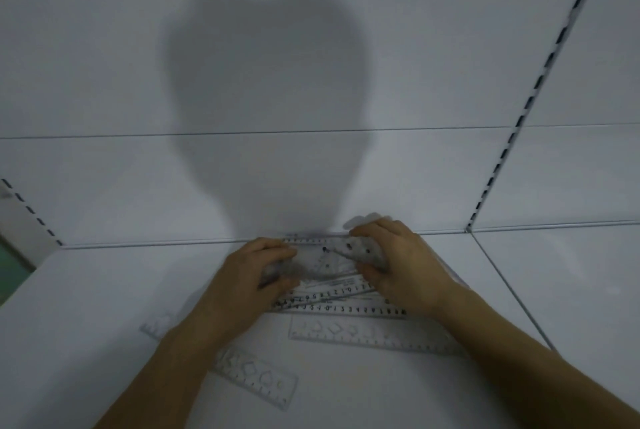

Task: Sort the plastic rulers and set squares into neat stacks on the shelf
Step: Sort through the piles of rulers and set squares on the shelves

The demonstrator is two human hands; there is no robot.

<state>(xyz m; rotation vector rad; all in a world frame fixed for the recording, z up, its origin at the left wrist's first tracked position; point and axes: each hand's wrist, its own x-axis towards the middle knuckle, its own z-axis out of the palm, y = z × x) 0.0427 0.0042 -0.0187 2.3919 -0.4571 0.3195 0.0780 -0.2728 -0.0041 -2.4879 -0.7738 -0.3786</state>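
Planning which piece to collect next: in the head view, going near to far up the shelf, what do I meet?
Stencil ruler under the left forearm → stencil ruler lying flat → long numbered ruler → clear pieces held by both hands → back wall.

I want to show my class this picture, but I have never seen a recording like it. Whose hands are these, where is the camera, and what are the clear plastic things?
There is no machine here: a person works with two bare hands. The single picture comes from a camera worn on the person's head, looking forward and down, so the arms reach in from the bottom edge. The dark shape on the back wall is a shadow.

The white surface is a shelf. The left hand and the right hand together grip a bundle of clear set squares near the back of the shelf. Just in front lies a loose pile of rulers with printed numbers. Nearer the camera lie a stencil ruler and a slanted stencil ruler, partly under the left forearm.
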